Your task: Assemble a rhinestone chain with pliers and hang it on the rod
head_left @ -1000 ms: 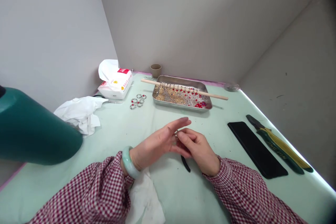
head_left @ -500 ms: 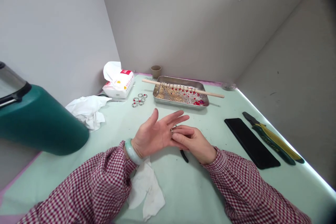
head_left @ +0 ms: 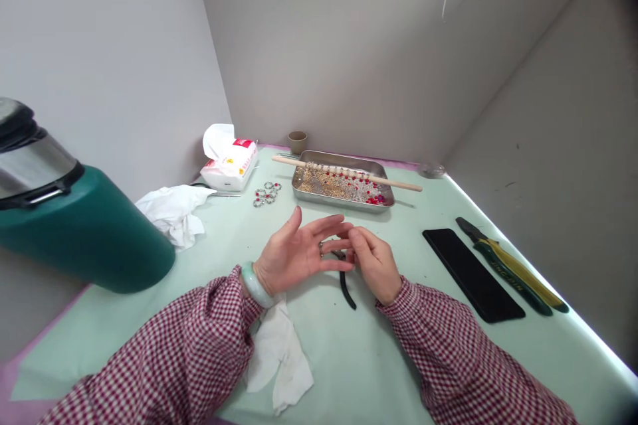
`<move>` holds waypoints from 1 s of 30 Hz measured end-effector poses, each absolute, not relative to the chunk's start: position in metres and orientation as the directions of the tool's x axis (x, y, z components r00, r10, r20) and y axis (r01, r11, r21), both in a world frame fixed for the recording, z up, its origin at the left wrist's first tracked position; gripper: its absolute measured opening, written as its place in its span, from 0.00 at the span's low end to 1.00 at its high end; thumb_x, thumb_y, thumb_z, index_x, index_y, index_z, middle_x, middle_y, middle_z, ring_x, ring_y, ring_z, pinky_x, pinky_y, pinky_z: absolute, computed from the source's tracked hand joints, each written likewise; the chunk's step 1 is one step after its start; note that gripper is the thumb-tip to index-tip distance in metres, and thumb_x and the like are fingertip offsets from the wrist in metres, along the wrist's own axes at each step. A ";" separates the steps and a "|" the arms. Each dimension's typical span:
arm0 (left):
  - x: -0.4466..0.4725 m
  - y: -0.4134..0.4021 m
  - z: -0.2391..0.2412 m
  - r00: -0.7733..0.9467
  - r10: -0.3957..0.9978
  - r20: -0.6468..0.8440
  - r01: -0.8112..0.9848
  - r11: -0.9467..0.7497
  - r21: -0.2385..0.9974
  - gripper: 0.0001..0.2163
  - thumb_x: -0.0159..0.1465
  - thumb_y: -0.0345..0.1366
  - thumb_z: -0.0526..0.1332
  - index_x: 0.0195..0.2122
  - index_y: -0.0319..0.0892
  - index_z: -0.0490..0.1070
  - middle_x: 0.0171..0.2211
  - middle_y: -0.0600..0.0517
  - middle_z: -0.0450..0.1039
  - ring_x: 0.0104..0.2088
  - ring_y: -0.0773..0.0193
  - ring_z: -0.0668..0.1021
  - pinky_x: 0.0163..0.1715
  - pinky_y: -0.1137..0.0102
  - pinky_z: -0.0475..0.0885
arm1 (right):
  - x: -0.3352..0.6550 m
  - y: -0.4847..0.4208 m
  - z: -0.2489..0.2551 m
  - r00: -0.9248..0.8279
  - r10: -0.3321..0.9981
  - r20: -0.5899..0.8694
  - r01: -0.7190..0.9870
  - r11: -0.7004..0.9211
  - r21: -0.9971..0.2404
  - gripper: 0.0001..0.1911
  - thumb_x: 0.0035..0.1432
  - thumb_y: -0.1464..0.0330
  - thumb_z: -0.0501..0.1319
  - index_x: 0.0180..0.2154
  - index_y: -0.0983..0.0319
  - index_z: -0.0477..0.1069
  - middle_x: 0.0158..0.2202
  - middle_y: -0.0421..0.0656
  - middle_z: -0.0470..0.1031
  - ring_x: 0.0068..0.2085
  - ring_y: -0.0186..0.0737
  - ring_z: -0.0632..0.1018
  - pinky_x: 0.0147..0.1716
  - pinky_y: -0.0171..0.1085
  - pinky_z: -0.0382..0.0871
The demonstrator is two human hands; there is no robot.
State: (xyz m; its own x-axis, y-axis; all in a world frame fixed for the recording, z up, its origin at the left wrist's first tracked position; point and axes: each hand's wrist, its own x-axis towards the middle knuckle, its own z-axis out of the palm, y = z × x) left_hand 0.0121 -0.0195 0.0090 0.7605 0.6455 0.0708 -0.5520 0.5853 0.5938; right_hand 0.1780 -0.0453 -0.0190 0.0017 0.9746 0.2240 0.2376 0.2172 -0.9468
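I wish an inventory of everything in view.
Tray: one, silver, back
Beads: many, gold, clear, red, in tray
Stick: one, beige, across tray
Beaded rings: several, silvery, left of tray
Cup: one, brown, back
Clear object: one, colourless, back
Tissue pack: one, white, back left
Crumpled tissues: two, white, left, front
Bottle: one, green, left
Slab: one, black, right
Pliers: one, green-yellow, right
Tool: one, black, centre
Tablecloth: one, green, below
Ring: one, silvery, on finger
Bangle: one, green, left wrist
Sleeves: two, red-white, forearms
Left hand: one, centre, open
Right hand: one, beside left
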 end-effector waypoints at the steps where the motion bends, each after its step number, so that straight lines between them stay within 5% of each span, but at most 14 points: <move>1: 0.012 -0.019 0.008 0.756 0.651 0.065 -0.555 0.585 0.592 0.30 0.64 0.56 0.40 0.49 0.37 0.68 0.57 0.39 0.60 0.54 0.48 0.64 0.50 0.49 0.60 | 0.178 -0.045 -0.020 0.009 0.974 0.228 0.237 0.219 -0.947 0.19 0.62 0.57 0.50 0.38 0.63 0.70 0.24 0.40 0.69 0.23 0.33 0.67 0.23 0.32 0.64; 8: 0.012 -0.013 0.002 0.745 0.667 -0.002 -0.519 0.581 0.627 0.30 0.64 0.54 0.41 0.43 0.33 0.71 0.44 0.37 0.69 0.44 0.52 0.72 0.47 0.55 0.64 | 0.179 -0.044 -0.027 -0.036 0.974 0.223 0.239 0.225 -0.944 0.19 0.64 0.58 0.47 0.36 0.63 0.70 0.23 0.40 0.68 0.23 0.33 0.68 0.24 0.34 0.64; 13: 0.013 -0.013 -0.005 0.751 0.657 -0.072 -0.390 0.528 0.755 0.28 0.63 0.56 0.44 0.33 0.36 0.72 0.24 0.50 0.66 0.23 0.67 0.68 0.29 0.67 0.67 | 0.181 -0.044 -0.029 -0.040 0.966 0.256 0.253 0.258 -0.932 0.20 0.64 0.58 0.46 0.36 0.63 0.70 0.25 0.41 0.70 0.23 0.34 0.69 0.26 0.35 0.65; 16: 0.015 -0.016 -0.008 0.690 0.713 -0.122 -0.178 0.331 0.927 0.26 0.62 0.55 0.47 0.22 0.38 0.67 0.14 0.58 0.52 0.15 0.72 0.56 0.18 0.73 0.57 | 0.181 -0.044 -0.030 -0.042 0.970 0.241 0.252 0.244 -0.937 0.20 0.64 0.57 0.46 0.36 0.63 0.70 0.26 0.42 0.71 0.23 0.34 0.69 0.26 0.35 0.66; 18: 0.018 -0.020 -0.010 0.637 0.769 -0.055 0.044 0.035 0.998 0.25 0.62 0.53 0.49 0.16 0.39 0.64 0.13 0.57 0.54 0.16 0.72 0.58 0.20 0.72 0.56 | 0.182 -0.044 -0.031 -0.033 0.972 0.233 0.271 0.233 -0.934 0.20 0.63 0.57 0.47 0.36 0.63 0.71 0.26 0.42 0.71 0.23 0.34 0.70 0.27 0.35 0.66; 20: 0.023 -0.024 -0.011 0.657 0.750 0.083 0.223 -0.298 0.928 0.25 0.63 0.49 0.49 0.15 0.39 0.64 0.14 0.54 0.60 0.19 0.70 0.63 0.23 0.71 0.58 | 0.183 -0.043 -0.032 -0.029 0.975 0.222 0.288 0.221 -0.932 0.20 0.62 0.56 0.48 0.35 0.63 0.72 0.25 0.42 0.72 0.25 0.35 0.70 0.28 0.36 0.66; 24: 0.044 -0.040 -0.016 0.790 0.590 0.170 0.442 -0.738 0.509 0.18 0.61 0.45 0.55 0.23 0.38 0.73 0.22 0.46 0.71 0.24 0.61 0.69 0.23 0.66 0.57 | 0.182 -0.043 -0.029 0.001 0.989 0.148 0.288 0.141 -0.947 0.21 0.61 0.54 0.49 0.35 0.63 0.73 0.27 0.46 0.73 0.23 0.35 0.69 0.24 0.37 0.65; 27: 0.062 -0.062 -0.018 0.804 0.588 0.084 0.503 -0.749 0.432 0.10 0.59 0.31 0.57 0.23 0.38 0.75 0.25 0.42 0.73 0.27 0.58 0.72 0.23 0.64 0.59 | 0.176 -0.044 -0.024 0.070 0.988 0.137 0.362 0.103 -0.927 0.22 0.59 0.53 0.51 0.31 0.63 0.74 0.26 0.49 0.73 0.23 0.35 0.70 0.23 0.38 0.64; 30: 0.075 -0.084 -0.020 0.776 0.630 0.041 0.494 -0.647 0.581 0.12 0.60 0.31 0.56 0.21 0.41 0.73 0.29 0.43 0.75 0.30 0.59 0.73 0.23 0.62 0.60 | 0.170 -0.047 -0.026 0.118 0.980 0.161 0.434 0.095 -0.896 0.23 0.60 0.53 0.49 0.31 0.63 0.73 0.27 0.50 0.74 0.22 0.35 0.71 0.22 0.38 0.64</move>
